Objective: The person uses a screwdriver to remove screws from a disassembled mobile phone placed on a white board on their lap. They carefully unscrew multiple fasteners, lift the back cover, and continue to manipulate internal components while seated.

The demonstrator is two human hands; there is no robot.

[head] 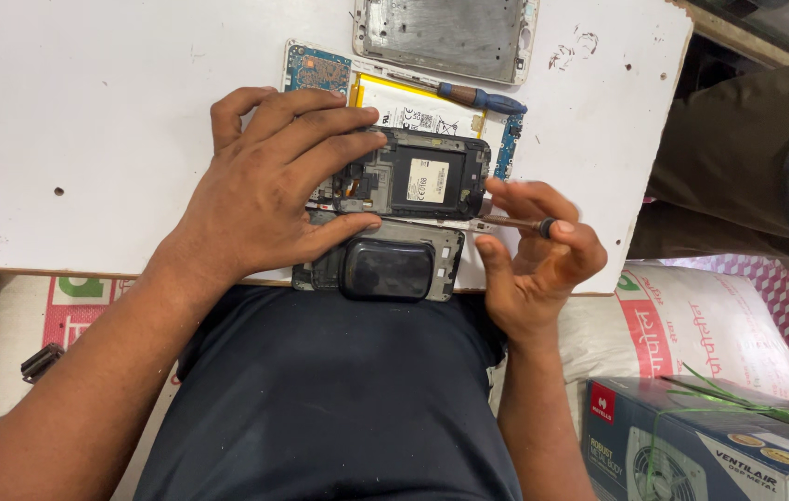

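Note:
My left hand (269,190) presses down on the left end of an opened dark phone body (427,176), fingers spread over its frame. My right hand (534,250) pinches a thin screwdriver (515,223) whose tip points left at the phone's lower edge. Below it lies another opened phone frame (446,243) with a black rounded case (388,269) on top, at the white table's (88,111) front edge. Under the held phone lies a white and yellow battery (413,107) with a blue circuit board (317,68).
A silver metal phone frame (446,32) lies at the table's far edge. A blue-handled screwdriver (478,96) rests beside it. A printed white sack (682,325) and a blue cardboard box (691,441) stand at the right. Another person's clothed leg (747,158) is at the right.

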